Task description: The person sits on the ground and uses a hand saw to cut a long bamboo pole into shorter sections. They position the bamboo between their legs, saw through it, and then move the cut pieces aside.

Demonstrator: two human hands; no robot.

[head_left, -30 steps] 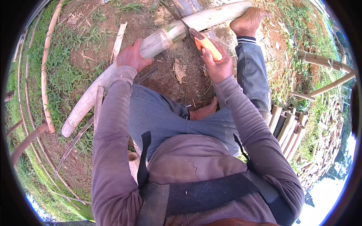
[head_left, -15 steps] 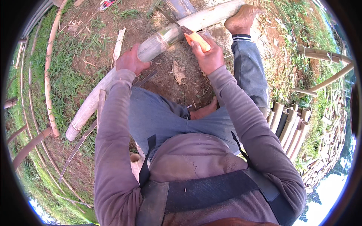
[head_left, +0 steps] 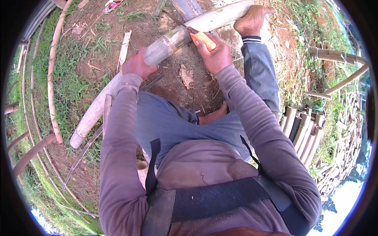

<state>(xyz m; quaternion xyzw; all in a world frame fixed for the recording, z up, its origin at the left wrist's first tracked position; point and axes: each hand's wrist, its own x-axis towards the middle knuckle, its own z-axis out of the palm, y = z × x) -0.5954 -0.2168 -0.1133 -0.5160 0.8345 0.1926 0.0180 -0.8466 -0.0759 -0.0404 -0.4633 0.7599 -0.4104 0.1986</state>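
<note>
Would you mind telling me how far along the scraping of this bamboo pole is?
Done: the pale, skinned stretch of the bamboo pole toward the foot. In hand: the right hand holds an orange-handled knife at the green part while the left hand steadies the pole. Left: the green section.

A seated person held a bamboo pole across the bare dirt. The left hand gripped the pole near its cut end. The right hand was closed around a knife with an orange handle, its blade lying against the pole. A bare foot rested against the pole farther along. Cut bamboo pieces stood stacked at the right, thin canes lay on grass at the left.
</note>
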